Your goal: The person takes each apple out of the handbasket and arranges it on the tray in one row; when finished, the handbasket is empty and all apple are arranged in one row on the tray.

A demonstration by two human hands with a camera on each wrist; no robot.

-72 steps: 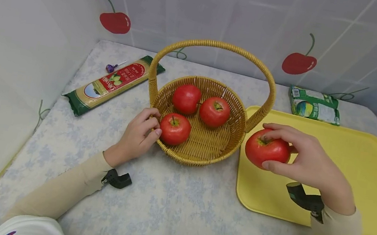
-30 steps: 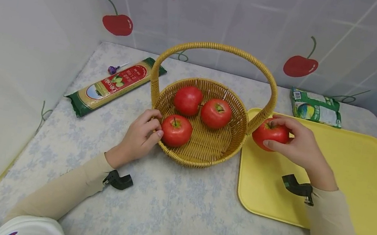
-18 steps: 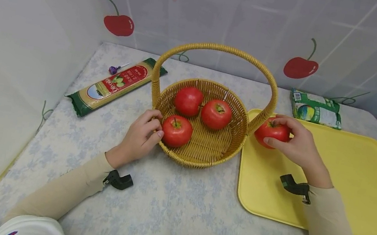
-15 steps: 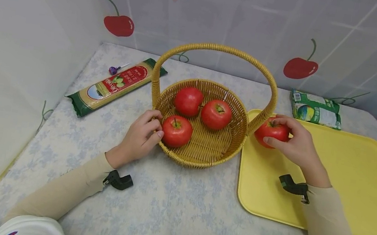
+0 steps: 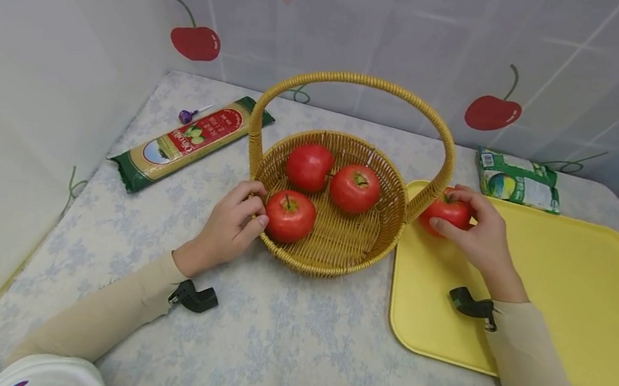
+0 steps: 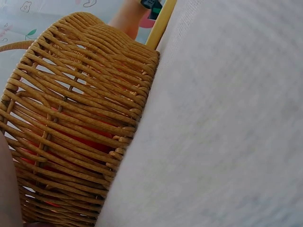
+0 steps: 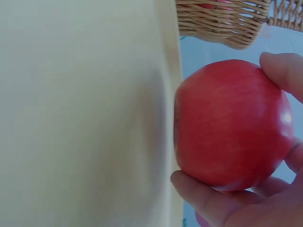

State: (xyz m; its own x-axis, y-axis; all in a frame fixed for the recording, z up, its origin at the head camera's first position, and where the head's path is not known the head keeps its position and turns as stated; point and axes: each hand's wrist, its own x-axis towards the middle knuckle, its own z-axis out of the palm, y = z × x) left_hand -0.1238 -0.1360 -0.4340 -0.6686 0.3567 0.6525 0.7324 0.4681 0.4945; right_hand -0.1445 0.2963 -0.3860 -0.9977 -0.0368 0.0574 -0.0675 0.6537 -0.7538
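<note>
A yellow wicker basket (image 5: 328, 269) with a tall arched handle stands mid-table. Inside it lie a back-left apple (image 5: 309, 167), a back-right apple (image 5: 355, 189) and a front-left apple (image 5: 290, 217). My left hand (image 5: 228, 224) grips the basket's left rim with curled fingers, right beside the front apple. My right hand (image 5: 481, 237) holds another red apple (image 5: 448, 214) between thumb and fingers, close over the back-left corner of the yellow tray (image 5: 558, 313). In the right wrist view that apple (image 7: 232, 125) fills the grasp. The left wrist view shows mostly woven basket wall (image 6: 71, 113).
A long green-and-gold pasta packet (image 5: 186, 143) lies left of the basket, with a purple lollipop (image 5: 186, 115) behind it. Behind the tray sits a green snack bag (image 5: 518, 179). A patterned curtain wall (image 5: 365, 33) borders the back of the table.
My right hand has carried its apple toward the back of the tray, close beside the basket's handle base. My left hand and the basket have stayed put.
</note>
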